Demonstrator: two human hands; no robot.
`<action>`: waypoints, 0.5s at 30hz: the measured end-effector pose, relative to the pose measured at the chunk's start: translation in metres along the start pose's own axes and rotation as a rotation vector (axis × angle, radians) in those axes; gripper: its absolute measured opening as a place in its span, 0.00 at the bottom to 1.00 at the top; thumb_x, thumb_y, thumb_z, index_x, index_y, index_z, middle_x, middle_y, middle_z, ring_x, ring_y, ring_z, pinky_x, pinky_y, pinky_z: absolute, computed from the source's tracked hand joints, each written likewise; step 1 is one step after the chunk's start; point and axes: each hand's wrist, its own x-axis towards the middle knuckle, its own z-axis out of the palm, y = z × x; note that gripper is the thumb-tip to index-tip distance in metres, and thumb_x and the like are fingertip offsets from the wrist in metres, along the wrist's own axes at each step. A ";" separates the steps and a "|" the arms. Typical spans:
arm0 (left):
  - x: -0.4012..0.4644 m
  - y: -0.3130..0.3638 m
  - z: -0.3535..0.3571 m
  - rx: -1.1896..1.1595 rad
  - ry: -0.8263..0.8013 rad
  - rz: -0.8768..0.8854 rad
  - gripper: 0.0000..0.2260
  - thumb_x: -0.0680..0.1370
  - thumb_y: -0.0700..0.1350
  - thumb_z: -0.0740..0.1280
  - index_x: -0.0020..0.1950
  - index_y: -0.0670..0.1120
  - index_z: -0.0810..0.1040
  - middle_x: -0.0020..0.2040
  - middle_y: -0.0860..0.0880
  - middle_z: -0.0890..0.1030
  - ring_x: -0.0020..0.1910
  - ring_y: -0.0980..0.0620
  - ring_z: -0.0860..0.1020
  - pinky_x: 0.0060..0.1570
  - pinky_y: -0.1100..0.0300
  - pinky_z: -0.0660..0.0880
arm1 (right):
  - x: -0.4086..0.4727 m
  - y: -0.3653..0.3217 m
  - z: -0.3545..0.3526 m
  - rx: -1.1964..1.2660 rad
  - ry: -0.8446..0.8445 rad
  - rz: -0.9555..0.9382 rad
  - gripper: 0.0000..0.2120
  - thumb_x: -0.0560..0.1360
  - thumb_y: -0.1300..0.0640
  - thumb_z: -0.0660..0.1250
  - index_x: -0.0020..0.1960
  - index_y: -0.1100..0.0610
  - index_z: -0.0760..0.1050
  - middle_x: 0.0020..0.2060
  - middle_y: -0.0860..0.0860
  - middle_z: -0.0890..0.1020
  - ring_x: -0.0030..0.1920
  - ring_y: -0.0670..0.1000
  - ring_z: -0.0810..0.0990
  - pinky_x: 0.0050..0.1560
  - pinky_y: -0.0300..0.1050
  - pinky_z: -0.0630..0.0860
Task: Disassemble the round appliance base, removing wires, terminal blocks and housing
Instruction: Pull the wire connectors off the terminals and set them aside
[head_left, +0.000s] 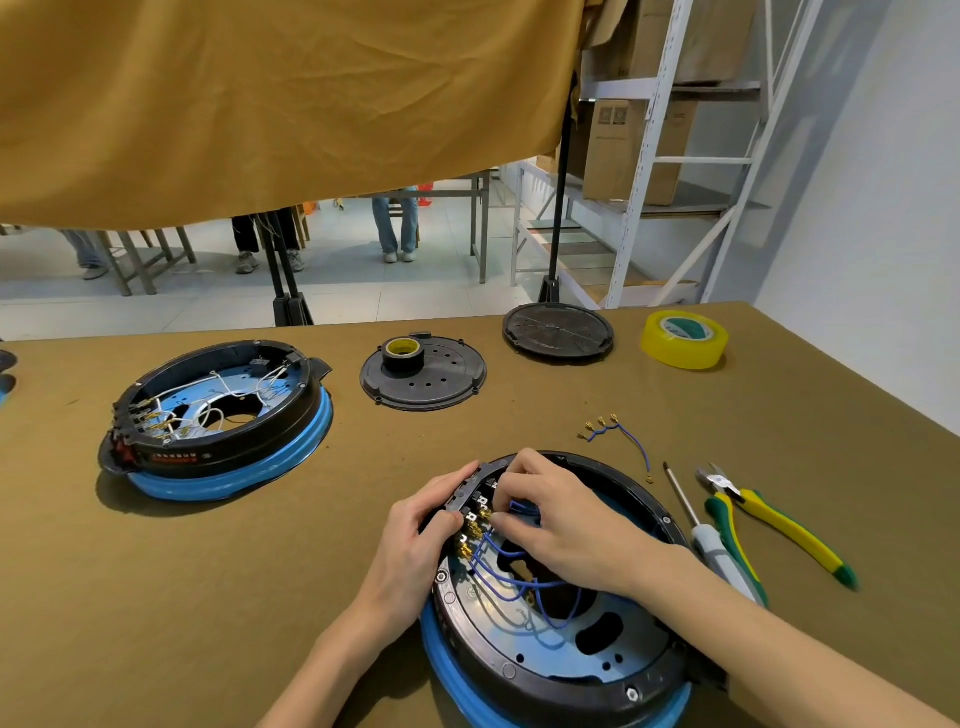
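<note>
The round base (561, 639) sat at the table's (208, 597) near edge, about five o'clock. The left hand (415, 540) gripped its rim at the terminal blocks (475, 512); the right hand (561, 519) pinched a blue wire (511, 571). Screwdriver (701, 535) and pliers (763, 519) crowded three o'clock. A second base (218, 415) lay at ten, two lids (423, 374) at twelve.

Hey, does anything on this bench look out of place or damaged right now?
Nothing looks damaged or spilled. One small oddity: a roll of black tape sits on top of a removed black cover plate. A loose blue wire lies on the table, apparently already pulled.
</note>
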 end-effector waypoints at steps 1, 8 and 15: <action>0.000 0.000 0.000 -0.003 -0.002 0.002 0.23 0.77 0.45 0.61 0.73 0.51 0.76 0.64 0.56 0.82 0.63 0.52 0.81 0.58 0.57 0.79 | 0.000 0.000 0.000 -0.005 0.008 -0.002 0.06 0.80 0.50 0.68 0.47 0.52 0.78 0.49 0.46 0.72 0.48 0.45 0.72 0.52 0.42 0.71; 0.000 0.000 -0.002 0.002 -0.011 0.015 0.26 0.75 0.52 0.63 0.74 0.51 0.76 0.67 0.57 0.81 0.66 0.56 0.79 0.59 0.64 0.77 | 0.002 0.007 -0.005 -0.006 0.054 0.001 0.05 0.76 0.49 0.72 0.47 0.49 0.84 0.47 0.42 0.78 0.50 0.42 0.77 0.53 0.41 0.74; 0.001 -0.002 -0.002 0.001 -0.012 -0.002 0.24 0.77 0.48 0.62 0.73 0.53 0.76 0.68 0.56 0.81 0.67 0.55 0.78 0.62 0.58 0.77 | 0.002 0.005 -0.005 0.065 0.251 0.094 0.06 0.75 0.49 0.70 0.44 0.49 0.84 0.37 0.40 0.84 0.41 0.42 0.82 0.43 0.42 0.80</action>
